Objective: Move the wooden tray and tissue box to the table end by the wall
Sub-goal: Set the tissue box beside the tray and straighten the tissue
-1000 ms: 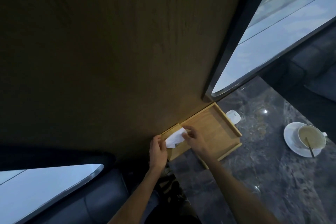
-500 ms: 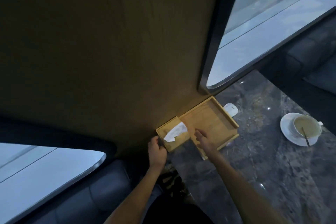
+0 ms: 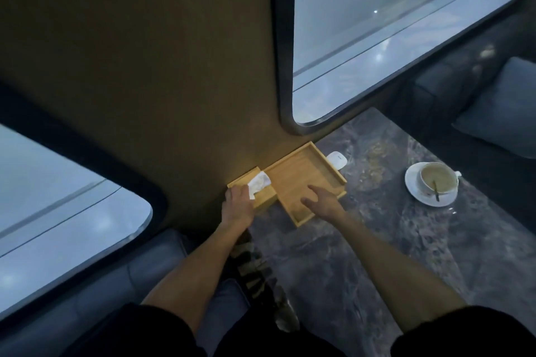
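A square wooden tray (image 3: pixel 301 171) lies on the dark marble table (image 3: pixel 377 240), its far edge against the brown wall. A wooden tissue box (image 3: pixel 265 197) with a white tissue (image 3: pixel 259 182) sticking out stands touching the tray's left side, also at the wall. My left hand (image 3: pixel 237 204) wraps over the box's near left corner. My right hand (image 3: pixel 322 201) hovers over the tray's near part with fingers spread, holding nothing.
A white cup on a saucer (image 3: pixel 432 185) with a spoon in it stands to the right. A small white device (image 3: pixel 336 159) lies just right of the tray. Grey sofas with a cushion (image 3: pixel 501 107) flank the table; windows sit on both sides of the wall.
My right hand has left the tissue and moved right, over the tray. My left hand stays at the tissue box, which now stands flush beside the tray.
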